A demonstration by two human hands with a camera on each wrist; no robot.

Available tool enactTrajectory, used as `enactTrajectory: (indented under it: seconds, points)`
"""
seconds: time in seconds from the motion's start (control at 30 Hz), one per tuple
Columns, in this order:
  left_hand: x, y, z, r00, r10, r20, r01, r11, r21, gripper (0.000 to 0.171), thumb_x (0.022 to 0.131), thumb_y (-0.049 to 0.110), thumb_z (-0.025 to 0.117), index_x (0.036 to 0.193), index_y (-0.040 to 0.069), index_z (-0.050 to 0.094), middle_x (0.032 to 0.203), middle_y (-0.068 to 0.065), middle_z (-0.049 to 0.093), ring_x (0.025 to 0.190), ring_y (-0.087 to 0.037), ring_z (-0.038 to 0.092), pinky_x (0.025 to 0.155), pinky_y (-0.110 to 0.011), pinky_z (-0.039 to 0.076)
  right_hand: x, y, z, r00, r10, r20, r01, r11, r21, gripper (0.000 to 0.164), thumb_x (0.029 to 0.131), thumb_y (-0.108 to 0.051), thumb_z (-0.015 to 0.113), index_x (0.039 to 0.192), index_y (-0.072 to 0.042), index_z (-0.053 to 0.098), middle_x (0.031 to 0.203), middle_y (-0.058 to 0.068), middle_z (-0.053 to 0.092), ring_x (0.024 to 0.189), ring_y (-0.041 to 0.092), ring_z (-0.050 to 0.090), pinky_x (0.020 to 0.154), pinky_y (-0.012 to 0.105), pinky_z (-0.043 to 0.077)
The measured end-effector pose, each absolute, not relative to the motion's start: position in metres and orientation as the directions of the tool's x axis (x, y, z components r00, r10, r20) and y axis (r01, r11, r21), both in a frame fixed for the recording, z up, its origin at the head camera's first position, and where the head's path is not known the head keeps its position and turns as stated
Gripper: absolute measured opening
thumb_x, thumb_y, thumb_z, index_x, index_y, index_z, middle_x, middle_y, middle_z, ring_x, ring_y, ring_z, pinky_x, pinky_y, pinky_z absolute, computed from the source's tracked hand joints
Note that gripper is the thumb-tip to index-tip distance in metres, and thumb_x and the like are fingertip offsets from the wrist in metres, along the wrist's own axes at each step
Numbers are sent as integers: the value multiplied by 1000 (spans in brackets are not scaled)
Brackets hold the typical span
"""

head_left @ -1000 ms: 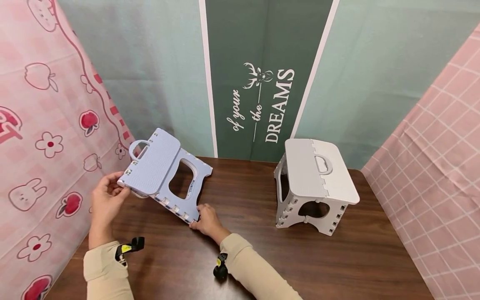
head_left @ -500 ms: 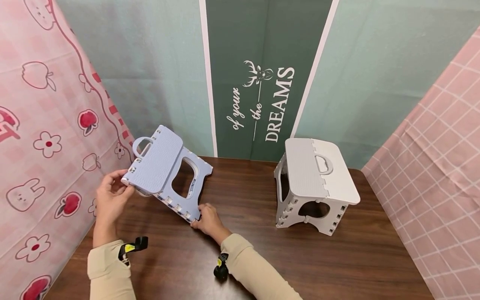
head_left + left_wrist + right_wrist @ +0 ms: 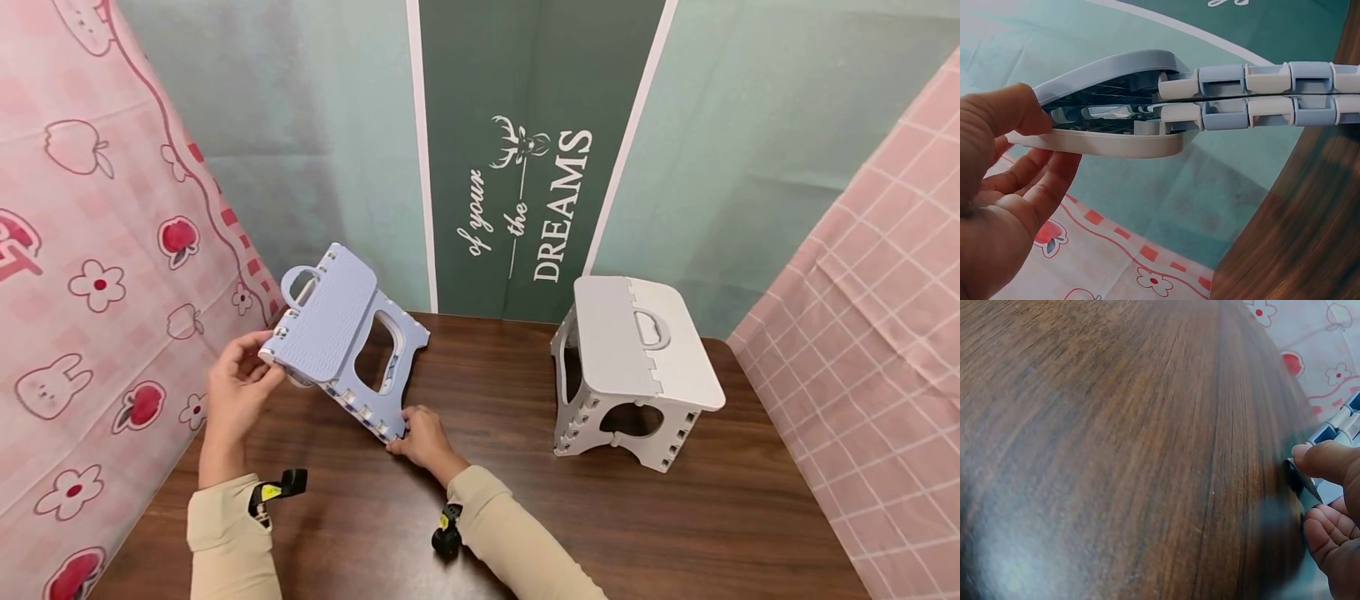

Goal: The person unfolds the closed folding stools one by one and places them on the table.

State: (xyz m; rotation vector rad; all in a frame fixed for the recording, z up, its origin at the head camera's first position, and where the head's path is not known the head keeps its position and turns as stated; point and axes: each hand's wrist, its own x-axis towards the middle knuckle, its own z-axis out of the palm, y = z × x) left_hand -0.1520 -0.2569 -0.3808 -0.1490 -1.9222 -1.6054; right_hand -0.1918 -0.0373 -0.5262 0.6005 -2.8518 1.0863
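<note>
A light blue and white folding step stool (image 3: 330, 321), folded nearly flat, stands tilted on its feet at the left of the table in the head view. My left hand (image 3: 238, 383) pinches the near corner of its seat, by the carry handle. In the left wrist view the two seat halves of the folding step stool (image 3: 1104, 140) lie close together with a narrow wedge gap, and the thumb of my left hand (image 3: 1010, 162) sits at that gap. My right hand (image 3: 423, 437) pinches the lower leg corner; the right wrist view shows this right hand (image 3: 1335, 512) at its edge.
A grey and white folding step stool (image 3: 637, 350) stands unfolded on the right of the dark wooden table (image 3: 480, 492). A green printed cloth (image 3: 510, 83) hangs behind. Pink cloths (image 3: 97, 333) line the left and right sides, the left one close to my left hand.
My left hand has moved right and slightly up, swinging the top of the blue stool the same way so it stands steeper. The right hand stays at the lower corner.
</note>
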Motion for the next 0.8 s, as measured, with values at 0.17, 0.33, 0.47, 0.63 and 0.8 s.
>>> enactTrajectory:
  seconds: [0.17, 0.33, 0.47, 0.63, 0.8]
  points:
    - [-155, -254, -383, -793, -283, 540, 506, 188, 842, 42, 68, -32, 53, 109, -24, 47, 98, -2, 60, 80, -7, 58, 71, -15, 48, -194, -35, -528, -932, -329, 153, -347, 681, -645, 47, 59, -21, 87, 96, -2, 65, 77, 0, 56, 71, 12, 54, 65, 19, 43]
    - [-157, -250, -384, -796, -260, 547, 512, 192, 837, 46, 66, -34, 53, 110, -24, 46, 100, -2, 60, 83, -7, 57, 71, -15, 48, -197, -32, -527, -941, -312, 129, -319, 698, -642, 45, 61, -20, 86, 97, -2, 65, 75, -2, 54, 71, 13, 52, 65, 20, 43]
    - [-158, -245, -383, -797, -246, 552, 510, 214, 833, 47, 66, -33, 54, 111, -23, 47, 101, -5, 58, 84, -8, 56, 71, -15, 48, -198, -30, -525, -944, -314, 97, -300, 701, -648, 46, 62, -21, 86, 98, -2, 65, 75, -2, 53, 72, 14, 52, 65, 21, 44]
    - [-158, -235, -377, -792, -209, 573, 520, 258, 814, 48, 67, -31, 56, 113, -20, 48, 102, -7, 53, 85, -8, 55, 72, -15, 47, -197, -28, -523, -951, -301, 72, -271, 698, -663, 46, 62, -20, 85, 99, 0, 65, 73, -3, 51, 71, 15, 52, 64, 22, 44]
    - [-158, -224, -373, -761, -171, 626, 553, 333, 764, 48, 66, -29, 59, 112, -18, 51, 99, -12, 52, 85, -7, 56, 72, -15, 48, -199, -28, -522, -956, -289, 52, -250, 707, -662, 47, 62, -20, 86, 98, 1, 65, 71, -3, 52, 70, 16, 53, 64, 23, 45]
